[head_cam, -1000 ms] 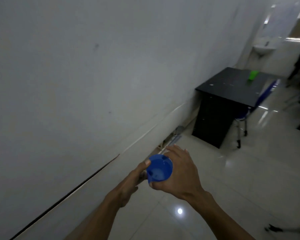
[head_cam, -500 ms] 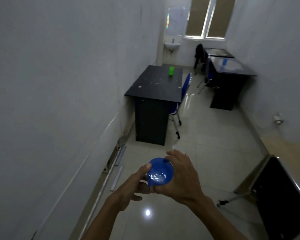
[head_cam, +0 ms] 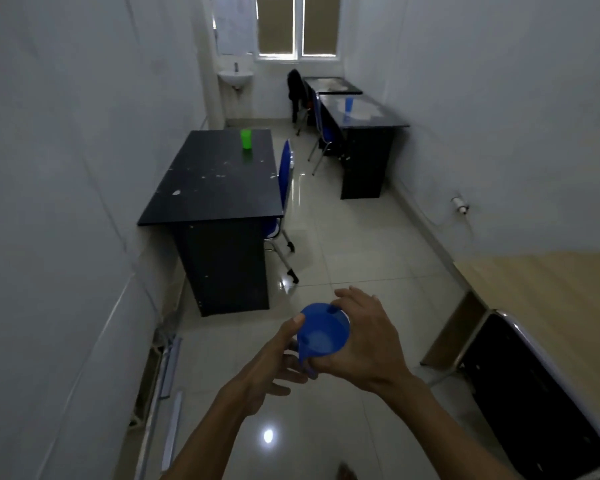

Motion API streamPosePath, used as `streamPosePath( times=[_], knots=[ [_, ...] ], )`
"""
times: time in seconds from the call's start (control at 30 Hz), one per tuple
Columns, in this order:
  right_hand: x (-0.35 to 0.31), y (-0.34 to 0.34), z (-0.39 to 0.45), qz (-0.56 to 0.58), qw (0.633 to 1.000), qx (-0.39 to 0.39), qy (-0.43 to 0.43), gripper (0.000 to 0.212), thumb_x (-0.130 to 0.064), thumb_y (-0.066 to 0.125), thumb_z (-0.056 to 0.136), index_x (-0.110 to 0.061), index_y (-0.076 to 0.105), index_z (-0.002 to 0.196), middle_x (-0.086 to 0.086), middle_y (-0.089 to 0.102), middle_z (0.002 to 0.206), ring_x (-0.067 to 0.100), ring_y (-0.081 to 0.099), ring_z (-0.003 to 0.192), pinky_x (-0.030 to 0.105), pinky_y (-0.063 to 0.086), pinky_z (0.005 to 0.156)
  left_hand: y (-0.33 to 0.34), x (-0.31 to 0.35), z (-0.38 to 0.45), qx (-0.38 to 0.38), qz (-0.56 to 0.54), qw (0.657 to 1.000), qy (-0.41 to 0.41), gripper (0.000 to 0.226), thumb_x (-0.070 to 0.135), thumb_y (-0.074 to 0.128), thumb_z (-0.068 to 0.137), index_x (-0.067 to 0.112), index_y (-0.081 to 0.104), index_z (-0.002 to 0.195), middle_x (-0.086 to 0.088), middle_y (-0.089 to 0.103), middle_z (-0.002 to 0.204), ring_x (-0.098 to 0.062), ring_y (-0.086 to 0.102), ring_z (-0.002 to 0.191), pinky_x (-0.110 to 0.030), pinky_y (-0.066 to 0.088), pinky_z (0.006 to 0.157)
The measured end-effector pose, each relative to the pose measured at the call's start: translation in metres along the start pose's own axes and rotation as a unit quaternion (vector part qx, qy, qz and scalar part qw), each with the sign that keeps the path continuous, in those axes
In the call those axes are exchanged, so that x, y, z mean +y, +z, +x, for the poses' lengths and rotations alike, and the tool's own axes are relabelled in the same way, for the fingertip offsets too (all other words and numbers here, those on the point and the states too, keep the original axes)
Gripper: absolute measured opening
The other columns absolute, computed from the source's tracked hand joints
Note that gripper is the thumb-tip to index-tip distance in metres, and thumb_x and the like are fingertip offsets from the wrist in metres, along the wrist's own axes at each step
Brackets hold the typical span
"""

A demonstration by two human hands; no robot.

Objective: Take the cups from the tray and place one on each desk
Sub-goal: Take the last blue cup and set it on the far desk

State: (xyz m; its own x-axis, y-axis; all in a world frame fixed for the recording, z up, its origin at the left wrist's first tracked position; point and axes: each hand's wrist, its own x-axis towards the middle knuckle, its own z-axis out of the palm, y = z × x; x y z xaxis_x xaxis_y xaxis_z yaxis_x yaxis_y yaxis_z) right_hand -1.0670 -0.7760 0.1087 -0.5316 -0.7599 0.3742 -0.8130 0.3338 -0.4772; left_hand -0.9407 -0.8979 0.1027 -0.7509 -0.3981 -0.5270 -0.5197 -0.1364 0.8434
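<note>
Two hands in view, both on one blue cup (head_cam: 323, 332) held above the floor (head_cam: 361, 237). Right hand (head_cam: 364, 344) wraps the cup's wall, fingers curled around its far side. Left hand (head_cam: 274, 365) pinches the near rim with the thumb, remaining fingers loosely bent under the base. Cup mouth faces the camera.

Cups counted: three. One in the hands; one green cup (head_cam: 246, 138) upright on a dark tabletop (head_cam: 215, 181) ahead and left of the hands; one blue cup (head_cam: 349, 105), upright on a second dark tabletop (head_cam: 371, 116), far ahead and right. A third dark tabletop (head_cam: 329, 85) lies beyond that; surface contents unclear.

Blue chairs: two visible, chair (head_cam: 284, 181) at the near tabletop, chair (head_cam: 321, 126) at the far one. Light wooden tabletop (head_cam: 551, 292) right of the hands.
</note>
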Motion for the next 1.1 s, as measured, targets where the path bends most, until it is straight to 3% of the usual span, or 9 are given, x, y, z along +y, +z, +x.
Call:
streamPosePath(
  times=[0.27,0.37,0.47,0.57,0.7,0.9,1.1],
  knots=[
    [0.096,-0.009,0.121,0.001,1.000,0.021,0.012,0.085,-0.070,0.068,0.044,-0.017,0.063,0.110,0.001,0.061,0.125,0.016,0.050,0.123,0.035,0.025,0.110,0.006,0.090,0.131,-0.020,0.019,1.000,0.015,0.098,0.091,0.034,0.058,0.018,0.061,0.116,-0.005,0.078,0.094,-0.018,0.069,0.102,-0.048,0.043,0.100],
    [0.130,-0.018,0.168,0.000,1.000,0.017,0.008,0.087,-0.071,0.066,0.044,-0.016,0.063,0.111,0.002,0.062,0.124,0.018,0.052,0.120,0.039,0.032,0.109,0.010,0.127,0.178,-0.019,0.023,0.999,0.022,0.103,0.094,0.036,0.051,0.018,0.062,0.115,-0.005,0.078,0.094,-0.017,0.069,0.101,-0.047,0.042,0.098],
    [0.164,-0.027,0.215,0.001,1.000,0.011,0.009,0.087,-0.073,0.065,0.044,-0.016,0.063,0.110,0.002,0.063,0.118,0.018,0.055,0.113,0.032,0.035,0.103,0.012,0.162,0.222,-0.020,0.019,0.999,0.020,0.104,0.095,0.036,0.051,0.017,0.062,0.116,-0.005,0.078,0.095,-0.018,0.069,0.102,-0.045,0.042,0.094],
    [0.195,-0.030,0.256,-0.011,1.000,0.005,0.012,0.086,-0.074,0.063,0.045,-0.016,0.063,0.109,0.003,0.062,0.117,0.017,0.053,0.112,0.026,0.026,0.101,0.014,0.192,0.266,-0.028,0.017,0.999,0.019,0.102,0.094,0.034,0.056,0.016,0.062,0.116,-0.005,0.078,0.096,-0.018,0.067,0.104,-0.045,0.042,0.095],
    [0.237,-0.027,0.314,-0.027,1.000,0.001,0.014,0.089,-0.074,0.062,0.045,-0.016,0.062,0.112,0.003,0.060,0.125,0.018,0.049,0.120,0.038,0.034,0.108,0.013,0.227,0.331,-0.037,0.018,0.999,0.020,0.110,0.098,0.035,0.048,0.016,0.063,0.116,-0.005,0.077,0.096,-0.018,0.067,0.106,-0.046,0.040,0.097],
    [0.306,-0.011,0.412,-0.049,0.998,-0.005,0.032,0.093,-0.077,0.062,0.043,-0.017,0.062,0.115,0.005,0.050,0.141,0.024,0.035,0.137,0.050,0.030,0.114,0.000,0.284,0.440,-0.048,0.021,0.998,0.031,0.108,0.096,0.034,0.050,0.014,0.063,0.115,-0.007,0.078,0.094,-0.017,0.068,0.103,-0.046,0.039,0.097],
    [0.361,-0.002,0.517,-0.058,0.997,-0.003,0.054,0.094,-0.077,0.060,0.045,-0.019,0.059,0.119,0.003,0.045,0.146,0.022,0.028,0.142,0.051,0.029,0.114,-0.024,0.353,0.546,-0.059,0.036,0.997,0.035,0.106,0.095,0.034,0.049,0.015,0.063,0.112,-0.007,0.078,0.091,-0.017,0.070,0.100,-0.047,0.039,0.100]
  ],
)
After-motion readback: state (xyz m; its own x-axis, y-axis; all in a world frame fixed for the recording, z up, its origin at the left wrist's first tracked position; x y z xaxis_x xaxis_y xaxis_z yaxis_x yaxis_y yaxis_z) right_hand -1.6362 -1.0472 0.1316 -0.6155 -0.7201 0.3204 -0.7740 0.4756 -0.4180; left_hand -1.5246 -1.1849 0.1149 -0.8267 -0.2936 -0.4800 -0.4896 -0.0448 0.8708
